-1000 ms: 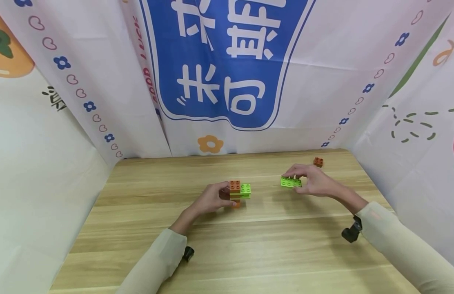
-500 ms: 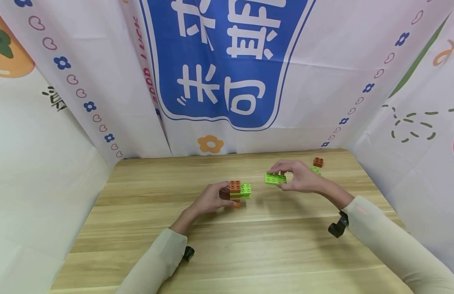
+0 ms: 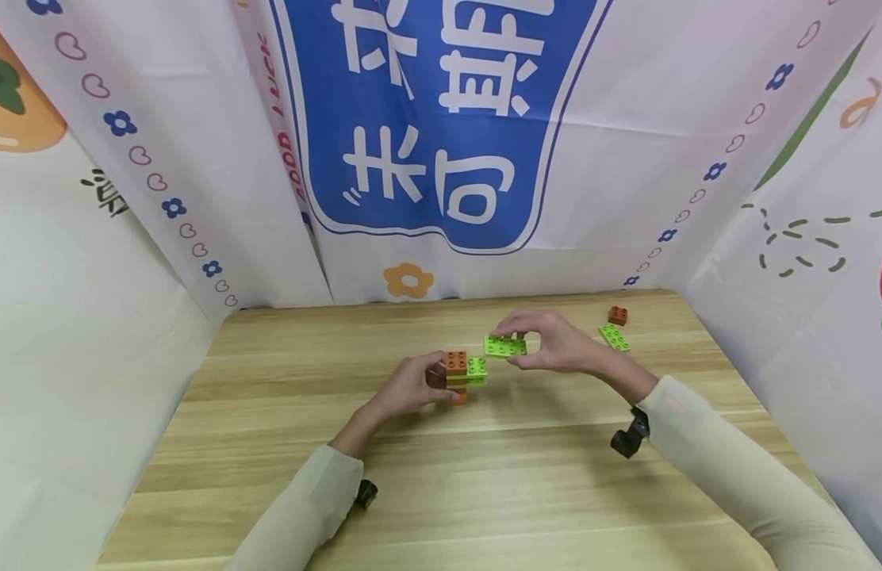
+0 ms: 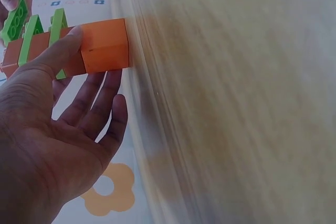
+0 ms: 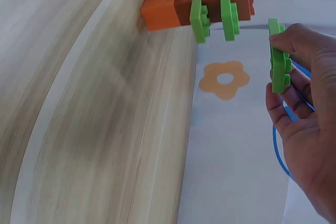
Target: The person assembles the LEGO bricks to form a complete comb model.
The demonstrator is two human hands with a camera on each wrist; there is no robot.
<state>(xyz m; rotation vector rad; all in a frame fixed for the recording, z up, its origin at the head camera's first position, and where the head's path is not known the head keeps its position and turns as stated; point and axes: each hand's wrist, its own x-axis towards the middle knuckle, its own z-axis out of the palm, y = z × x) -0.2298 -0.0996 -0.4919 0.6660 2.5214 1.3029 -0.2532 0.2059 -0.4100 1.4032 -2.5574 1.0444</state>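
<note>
A tower of orange and brown toy bricks (image 3: 457,363) stands on the wooden table, with two flat green plates set between its layers and jutting out to the right. My left hand (image 3: 410,385) grips its left side, thumb on the near face, as the left wrist view also shows. Just right of the tower, my right hand (image 3: 548,341) pinches a loose flat green studded brick (image 3: 505,346) between thumb and fingers. In the right wrist view that green brick (image 5: 279,59) is apart from the tower (image 5: 202,4), beyond its studded top end.
Toward the table's back right lie a green studded brick (image 3: 615,337) and a small brown brick (image 3: 618,316). Printed white cloth (image 3: 441,274) hangs behind the table (image 3: 305,341) and along both sides. A small black device (image 3: 630,434) is strapped to the right wrist.
My right hand has moved left with the green brick, close to the tower, uncovering another green brick at the back right. The left hand and the tower have stayed in place.
</note>
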